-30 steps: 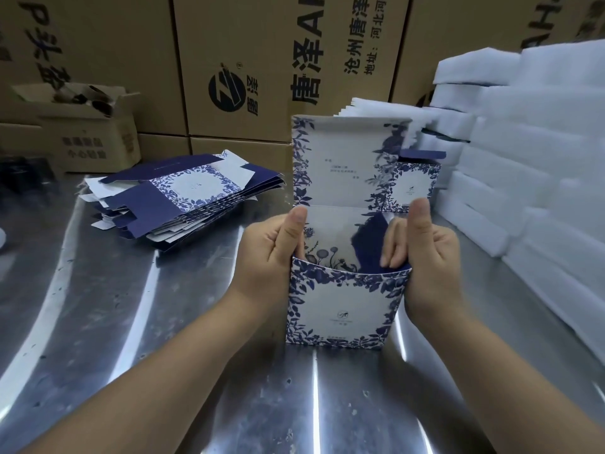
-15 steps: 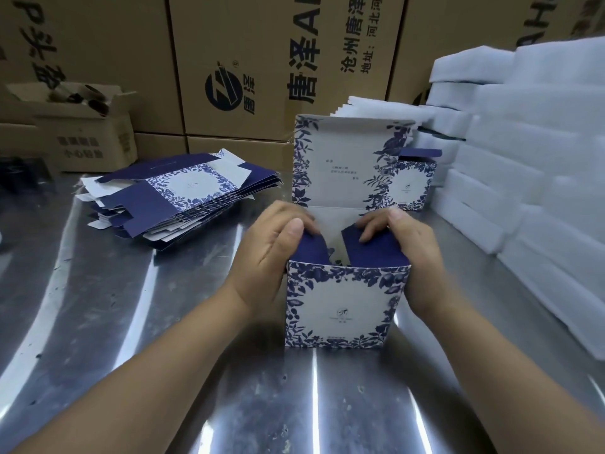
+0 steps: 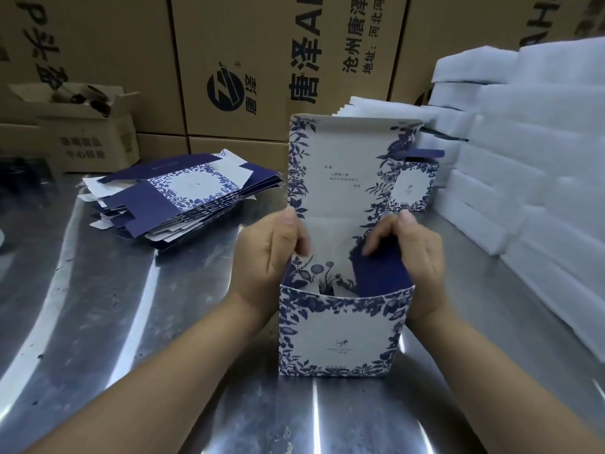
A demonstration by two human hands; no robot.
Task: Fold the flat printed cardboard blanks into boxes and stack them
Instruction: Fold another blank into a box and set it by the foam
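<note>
1. I see the half-folded box [image 3: 337,335] standing upright on the metal table [image 3: 131,322], right in front of me, its blue floral front panel facing the camera
2. Its tall lid panel [image 3: 343,165] stands straight up at the back, white with blue leaves down both edges and a few small lines of print that I cannot read
3. My left hand [image 3: 268,257] is curled round the left side of the box; the thumb points up and touches the lower left edge of the lid panel, and one finger reaches over the left wall into the opening, though it is blurred
4. My right hand [image 3: 415,257] wraps the right side of the box, and its thumb and fingers pinch the navy flap [image 3: 379,273], which leans inward over the open top
5. Inside the opening I see a printed flower pattern on the back wall, between the two hands
6. The stack of flat blanks [image 3: 183,198] lies on the table to the left and further back, well apart from the box, its sheets fanned unevenly
7. A finished box [image 3: 414,185] stands behind and to the right, partly hidden by the lid panel, just beside the white foam slabs [image 3: 540,158] piled along the right side
8. Brown cartons [image 3: 245,60] with black printing form a wall at the back, and a small open carton [image 3: 88,136] sits at the far left
</note>
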